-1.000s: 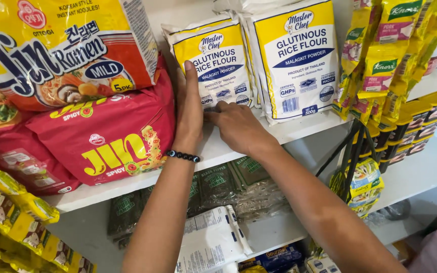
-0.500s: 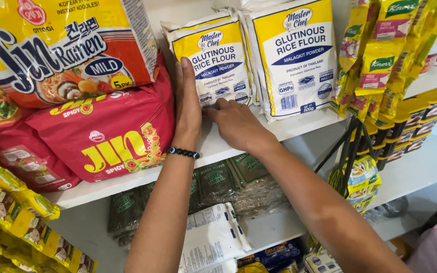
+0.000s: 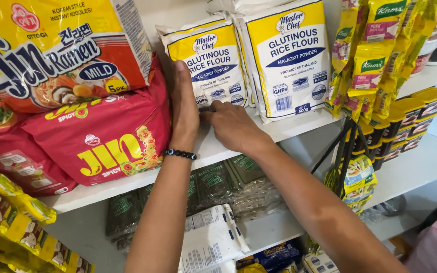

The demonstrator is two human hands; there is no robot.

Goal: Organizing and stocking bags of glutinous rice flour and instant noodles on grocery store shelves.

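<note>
both grips flat and unclenched, left hand (image 3: 184, 108) against red noodle pack (image 3: 104, 141), right hand (image 3: 231, 124) seemingly touching flour bag (image 3: 209, 63).

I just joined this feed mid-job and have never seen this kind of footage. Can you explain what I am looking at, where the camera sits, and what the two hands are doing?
There is no machine here: a person works with bare hands, and the single camera is worn on their head, looking down along both forearms at a white shelf. The left hand, with a dark bead bracelet at the wrist, lies flat and upright between a red noodle pack and the smaller yellow-and-white flour bag. The right hand rests at that bag's bottom edge, fingers touching it; neither hand clearly grips it. A larger flour bag stands to the right, a yellow noodle pack lies on top of the red one, and yellow sachet strips hang at the shelf's end.
</note>
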